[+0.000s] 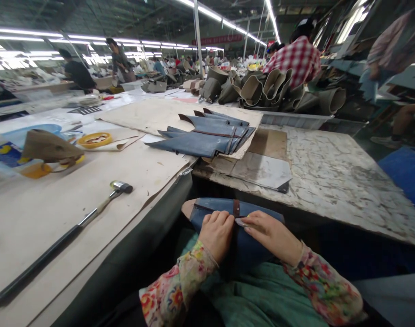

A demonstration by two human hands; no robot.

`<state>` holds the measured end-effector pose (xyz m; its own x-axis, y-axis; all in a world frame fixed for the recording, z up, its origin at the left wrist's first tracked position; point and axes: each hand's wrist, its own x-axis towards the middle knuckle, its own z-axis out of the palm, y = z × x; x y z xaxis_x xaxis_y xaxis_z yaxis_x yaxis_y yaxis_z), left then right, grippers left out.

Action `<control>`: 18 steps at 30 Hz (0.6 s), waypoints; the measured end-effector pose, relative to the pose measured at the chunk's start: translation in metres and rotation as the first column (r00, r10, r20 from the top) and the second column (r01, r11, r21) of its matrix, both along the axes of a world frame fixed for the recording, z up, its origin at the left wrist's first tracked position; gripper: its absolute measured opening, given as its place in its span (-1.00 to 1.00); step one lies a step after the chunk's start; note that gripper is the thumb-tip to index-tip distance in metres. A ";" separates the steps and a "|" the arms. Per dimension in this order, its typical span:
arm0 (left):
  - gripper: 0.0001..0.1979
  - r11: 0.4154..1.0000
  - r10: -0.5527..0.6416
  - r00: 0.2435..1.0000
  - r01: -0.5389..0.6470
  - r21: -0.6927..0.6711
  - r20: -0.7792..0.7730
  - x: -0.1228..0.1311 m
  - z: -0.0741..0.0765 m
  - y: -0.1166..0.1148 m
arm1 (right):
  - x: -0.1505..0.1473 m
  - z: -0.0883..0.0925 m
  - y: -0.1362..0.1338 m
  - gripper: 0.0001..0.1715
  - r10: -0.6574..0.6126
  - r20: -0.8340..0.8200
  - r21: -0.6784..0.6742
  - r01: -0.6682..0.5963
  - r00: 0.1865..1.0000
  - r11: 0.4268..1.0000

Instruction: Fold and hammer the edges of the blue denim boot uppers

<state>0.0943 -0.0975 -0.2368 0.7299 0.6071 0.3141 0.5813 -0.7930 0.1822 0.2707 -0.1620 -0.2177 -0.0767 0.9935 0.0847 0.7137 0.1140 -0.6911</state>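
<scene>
A blue leather piece with a brown strip across it and a pale pointed end lies over my lap, below the table edge. My left hand is closed on it, the curled fingers pressing beside the strip. Close by on the right, my right hand is closed in a pinch at the strip. A small pale bit shows at its fingertips, too small to name. The lower part of the leather is in shadow and partly behind my hands.
A hammer lies on the left table. Blue leather pieces are stacked ahead, beside a grey board. A yellow dish stands at left. Olive-brown boot shafts fill a grey tray. Co-workers are farther back.
</scene>
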 end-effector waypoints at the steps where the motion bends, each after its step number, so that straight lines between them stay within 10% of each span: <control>1: -0.83 1.000 -0.017 1.000 0.017 0.019 0.009 0.000 -0.001 0.000 | 0.000 0.000 0.000 -0.73 0.005 0.015 0.010 -0.005 1.000 1.000; 18: -0.71 0.972 -0.215 0.970 0.202 0.122 0.109 0.005 -0.016 0.009 | -0.025 -0.005 -0.003 -0.64 -0.139 0.286 0.059 0.127 0.948 0.990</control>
